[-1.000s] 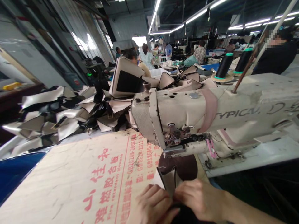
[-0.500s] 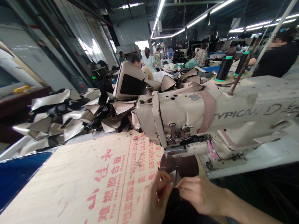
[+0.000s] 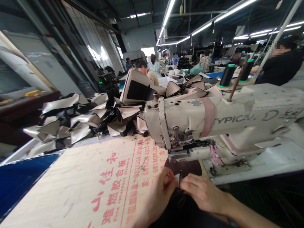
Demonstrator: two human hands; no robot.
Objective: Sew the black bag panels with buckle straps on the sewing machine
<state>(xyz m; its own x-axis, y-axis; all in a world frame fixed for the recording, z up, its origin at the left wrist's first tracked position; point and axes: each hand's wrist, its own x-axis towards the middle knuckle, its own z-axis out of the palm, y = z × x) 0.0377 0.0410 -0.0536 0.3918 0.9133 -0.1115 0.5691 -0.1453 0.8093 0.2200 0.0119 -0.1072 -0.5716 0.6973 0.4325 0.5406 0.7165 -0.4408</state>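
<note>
Pinching a pale-edged flap of dark material [image 3: 177, 179] between nearly closed fingertips, the left hand [image 3: 158, 197] and right hand [image 3: 201, 192] meet just below the head of an industrial sewing machine [image 3: 190, 126], near a round brown piece [image 3: 184, 167]. The material's dark bulk sags beneath the hands. A plywood board [image 3: 95, 190] printed in red lies beside them, with a heap of beige-and-black panels [image 3: 71, 117] beyond.

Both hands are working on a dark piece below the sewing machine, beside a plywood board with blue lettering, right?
Not quite: the head view shows red lettering on the plywood board, not blue. The left hand and right hand do work on the dark piece below the sewing machine.
</note>
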